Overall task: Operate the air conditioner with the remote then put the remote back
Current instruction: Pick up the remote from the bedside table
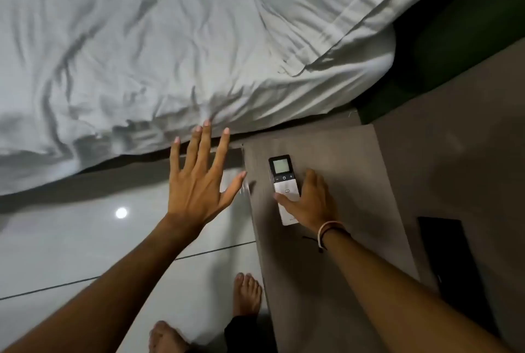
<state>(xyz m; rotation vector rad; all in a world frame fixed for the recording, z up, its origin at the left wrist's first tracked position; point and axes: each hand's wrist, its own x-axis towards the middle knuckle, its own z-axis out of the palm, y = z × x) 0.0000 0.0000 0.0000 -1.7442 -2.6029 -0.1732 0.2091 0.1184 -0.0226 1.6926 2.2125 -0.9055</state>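
On a flat, matte grey-brown surface (335,153) beside a bed lies a slim, rectangular remote (284,189). Its upper end is black with a small pale square screen and a row of tiny button marks beneath; its lower body is smooth white plastic. The remote lies lengthwise, screen end pointing toward the bed.

The right hand (311,202) rests over the lower right part of the remote, palm down. Its thumb lies across the white body and the fingers curl along the remote's right edge, touching it, though whether the grip is closed tight cannot be told. A pale band and a thin dark cord circle the right wrist.

The left hand (199,182) hovers to the left of the surface, holding nothing, palm down with all five fingers spread wide apart. Its fingertips reach toward the edge of the bed.

The bed (170,40) fills the upper part of the view, covered in soft, heavily wrinkled white sheeting, with a folded hem of white fabric at upper right.

Below the left hand, the floor (71,253) is glossy pale tile with thin dark joints and a round bright reflection of light. Two bare feet (247,293) stand on it by the surface's edge. A flat black rectangular object (449,256) lies on the surface at right.
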